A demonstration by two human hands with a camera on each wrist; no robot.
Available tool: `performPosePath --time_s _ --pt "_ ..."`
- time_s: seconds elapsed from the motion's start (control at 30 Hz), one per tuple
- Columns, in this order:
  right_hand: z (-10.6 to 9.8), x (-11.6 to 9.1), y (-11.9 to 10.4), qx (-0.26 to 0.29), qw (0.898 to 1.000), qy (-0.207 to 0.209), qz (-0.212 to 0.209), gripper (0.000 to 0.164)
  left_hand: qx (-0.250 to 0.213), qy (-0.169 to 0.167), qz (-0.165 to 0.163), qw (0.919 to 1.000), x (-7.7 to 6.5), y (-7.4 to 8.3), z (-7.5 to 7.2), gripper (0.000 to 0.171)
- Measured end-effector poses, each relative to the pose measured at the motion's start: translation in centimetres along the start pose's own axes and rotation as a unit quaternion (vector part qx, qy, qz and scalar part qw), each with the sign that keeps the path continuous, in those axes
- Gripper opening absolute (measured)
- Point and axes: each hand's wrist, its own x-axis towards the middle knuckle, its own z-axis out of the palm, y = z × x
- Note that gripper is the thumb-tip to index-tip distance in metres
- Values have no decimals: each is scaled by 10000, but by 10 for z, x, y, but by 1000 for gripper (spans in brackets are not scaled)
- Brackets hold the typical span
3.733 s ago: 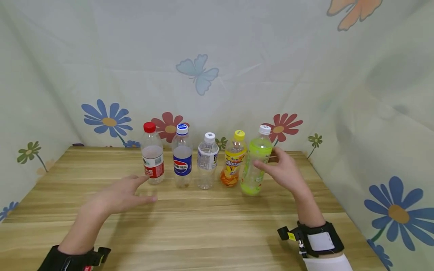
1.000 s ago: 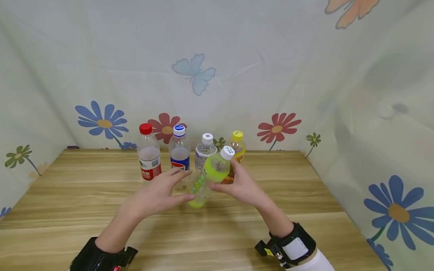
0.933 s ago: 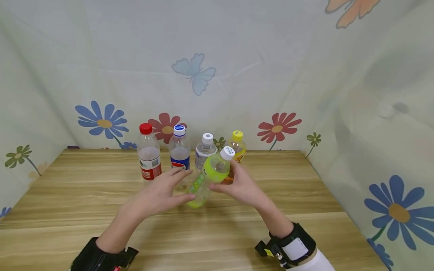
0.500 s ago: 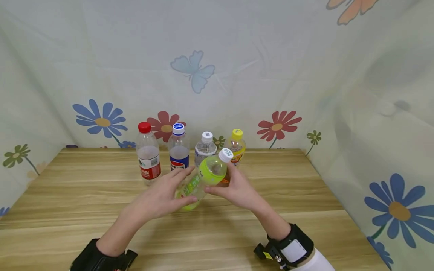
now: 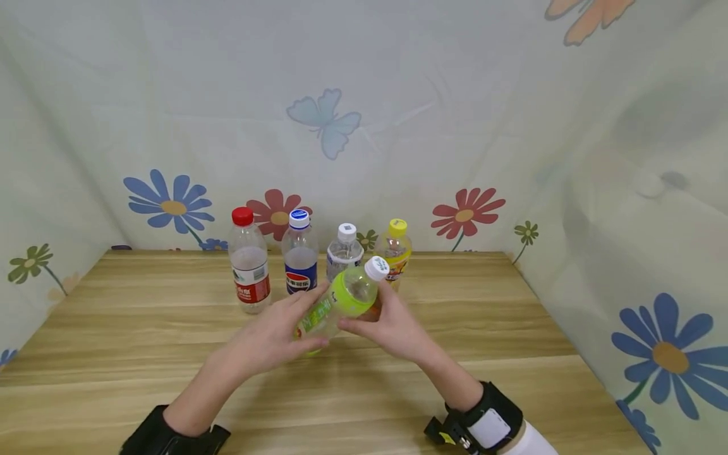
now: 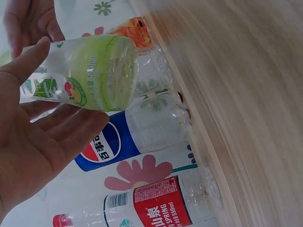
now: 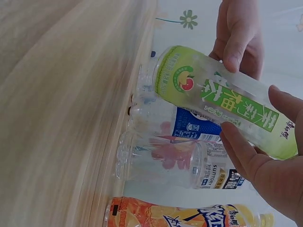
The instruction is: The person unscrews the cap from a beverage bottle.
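Note:
A pale green drink bottle [image 5: 341, 302] with a white cap is held tilted above the table, its cap toward the upper right and its base toward the lower left. My left hand [image 5: 270, 335] grips the lower part; in the left wrist view the thumb lies over the bottle [image 6: 80, 71] and the fingers pass beneath it. Around the upper part, below the cap, my right hand [image 5: 395, 328] holds on with thumb and fingers. The right wrist view shows the label of the bottle [image 7: 222, 97] between both hands.
Behind the hands stands a row of upright bottles: a red-capped one [image 5: 250, 281], a blue-labelled cola bottle [image 5: 300, 272], a clear white-capped one [image 5: 344, 253] and a yellow-capped one [image 5: 396, 249]. A flowered curtain [image 5: 364, 76] encloses the wooden table [image 5: 364, 411].
The green bottle has left the row's right end, come to the middle and tipped over further. My left hand has moved right and now grips its lower part; the right hand still holds it.

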Motion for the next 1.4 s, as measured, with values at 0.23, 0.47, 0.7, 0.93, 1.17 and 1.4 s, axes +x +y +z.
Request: performPosePath --time_s 0.23,0.47,0.7,0.93,1.17,1.4 --pt "3 -1 -3 19 10000 -83 -17 66 -79 112 118 9998 -2 -1 0 83" --pt "2 -2 -3 122 9998 -168 -27 65 -52 208 105 9997 -3 -3 -2 76" --pt "-4 -2 -5 64 9999 35 138 72 112 236 -62 9996 -3 -6 -6 75" --pt "-8 -1 -8 -65 9999 155 -19 71 152 175 -214 9995 -3 -10 -6 75" --pt "-13 -3 -11 -113 9989 440 -75 54 353 205 -348 9986 -4 -14 -7 74" --pt "-14 -3 -14 -366 9961 732 -343 44 486 73 -525 9974 -4 -14 -8 74"
